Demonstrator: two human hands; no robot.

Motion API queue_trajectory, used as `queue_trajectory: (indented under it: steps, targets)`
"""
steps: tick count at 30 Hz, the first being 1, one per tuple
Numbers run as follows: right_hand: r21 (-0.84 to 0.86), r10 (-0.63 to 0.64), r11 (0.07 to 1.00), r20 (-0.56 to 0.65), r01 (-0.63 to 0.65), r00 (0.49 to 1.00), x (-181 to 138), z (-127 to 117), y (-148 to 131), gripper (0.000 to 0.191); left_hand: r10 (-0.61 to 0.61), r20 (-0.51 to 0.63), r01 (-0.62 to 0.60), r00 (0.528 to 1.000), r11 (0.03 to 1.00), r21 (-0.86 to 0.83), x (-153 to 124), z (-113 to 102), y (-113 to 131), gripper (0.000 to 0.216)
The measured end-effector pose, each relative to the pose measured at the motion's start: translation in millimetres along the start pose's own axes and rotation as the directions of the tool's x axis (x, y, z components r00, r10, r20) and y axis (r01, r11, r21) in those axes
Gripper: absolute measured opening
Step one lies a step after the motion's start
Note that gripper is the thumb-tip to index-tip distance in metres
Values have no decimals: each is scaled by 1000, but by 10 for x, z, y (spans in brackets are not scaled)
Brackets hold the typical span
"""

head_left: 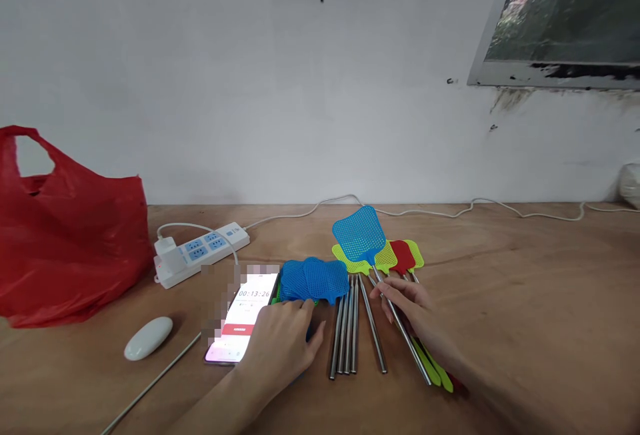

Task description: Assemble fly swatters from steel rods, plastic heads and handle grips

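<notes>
My left hand [283,345] lies palm down on the wooden table, its fingers resting at the near edge of a stack of blue fly-swatter heads [314,279]. My right hand [407,301] pinches the metal rod [400,321] of an assembled blue fly swatter [360,233], which lies on top of other finished swatters with yellow-green [387,258] and red [401,255] heads. Between my hands lie several loose metal rods [346,328] side by side.
A phone [244,315] showing a timer lies left of my left hand. A white power strip [203,251], a white oval object [149,337] and a red plastic bag [65,248] are further left. A white cable [450,211] runs along the wall.
</notes>
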State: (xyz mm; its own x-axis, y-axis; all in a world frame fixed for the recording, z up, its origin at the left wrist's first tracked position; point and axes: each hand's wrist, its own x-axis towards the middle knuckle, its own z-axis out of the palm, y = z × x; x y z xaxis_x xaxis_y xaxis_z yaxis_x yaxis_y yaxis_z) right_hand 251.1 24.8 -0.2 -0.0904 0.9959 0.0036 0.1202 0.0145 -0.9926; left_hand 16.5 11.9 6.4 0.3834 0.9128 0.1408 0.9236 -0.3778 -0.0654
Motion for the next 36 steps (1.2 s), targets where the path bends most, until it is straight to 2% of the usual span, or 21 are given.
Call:
queue_trajectory:
  steps: [4,9,13,18,24,29,36]
  targets:
    - [42,82,996,25,-83,996,-8,0,38,43,-17,59,17,998,1000,-2,-16,7,44,30]
    - [37,61,997,24,-62,998,3,-12,53,42,14,126,-11,992,1000,-24,2,-8,61,30]
    - [73,81,994,16,-82,997,15,-20,55,42,38,77,-31,996,995,-90,-4,-2,48,26]
    - [132,99,986,11,-100,995,8,-8,43,42,78,-42,-86,996,969,-232,-14,18,28,28]
    - [394,122,912,14,-117,992,16,-15,38,43,212,-143,-248,967,914,-322,-75,28,40,20]
    - [567,104,822,-57,-53,993,33,-30,8,35,303,-152,-336,941,888,-314,-82,1,47,12]
    - [614,95,789,-63,-37,993,45,0,19,31,342,-155,-373,927,885,-277,-70,24,26,9]
